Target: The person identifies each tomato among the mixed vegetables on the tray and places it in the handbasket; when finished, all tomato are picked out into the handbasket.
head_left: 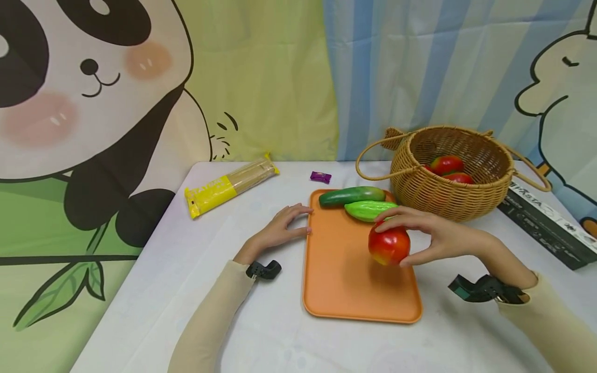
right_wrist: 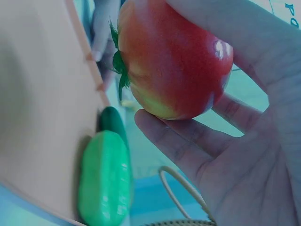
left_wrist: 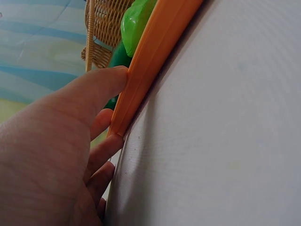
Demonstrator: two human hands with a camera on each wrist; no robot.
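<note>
My right hand point(head_left: 431, 235) holds a red tomato point(head_left: 388, 244) above the right half of an orange tray point(head_left: 340, 280). In the right wrist view the tomato point(right_wrist: 174, 61) shows green leaves at its stem end, with the thumb on one side and fingers on the other. At the tray's left rim, my left hand point(head_left: 279, 228) touches the edge with its thumb and fingertips, the fingers fairly straight. Along the tray's far end lie a dark green cucumber point(head_left: 350, 196) and a lighter green, ridged vegetable point(head_left: 368, 210), which resembles a bitter melon.
Behind the tray's right corner stands a wicker basket point(head_left: 448, 199) with several red-and-green fruits point(head_left: 448, 165) inside. A black pasta box point(head_left: 545, 223) lies right of it. Far left is a yellow spaghetti packet point(head_left: 228, 186); a small purple wrapped candy point(head_left: 321, 177) lies beyond the tray.
</note>
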